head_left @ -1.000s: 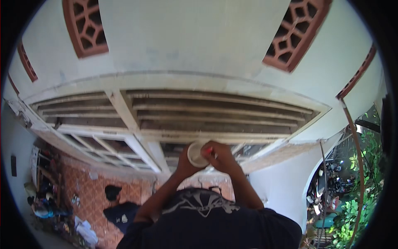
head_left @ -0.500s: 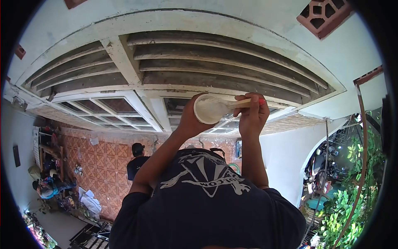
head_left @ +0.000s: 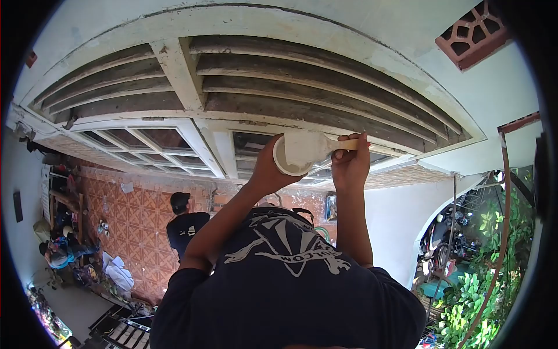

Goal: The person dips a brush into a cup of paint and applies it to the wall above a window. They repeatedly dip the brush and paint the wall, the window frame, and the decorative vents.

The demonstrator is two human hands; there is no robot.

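Note:
My left hand (head_left: 267,168) is wrapped round a white tub (head_left: 281,160), whose open mouth faces me below the slatted vent. Pale paint coats the inside of the tub. In my right hand (head_left: 352,166) is the light handle of a wide paintbrush (head_left: 306,146), with fingers closed round it. The brush's pale, paint-covered bristles lie across the tub's mouth, over its rim. Both hands are raised in front of the window frame.
Dusty wooden slats (head_left: 314,78) span the wall above paned windows (head_left: 148,142). A person in a dark cap (head_left: 185,224) stands below left on the tiled floor (head_left: 125,215); another person (head_left: 58,253) is at far left. Plants (head_left: 471,296) grow at right.
The brush has come out of the tub's interior, and its flat side now shows over the rim. The person in the cap has shifted left and shows more; the view has tilted slightly.

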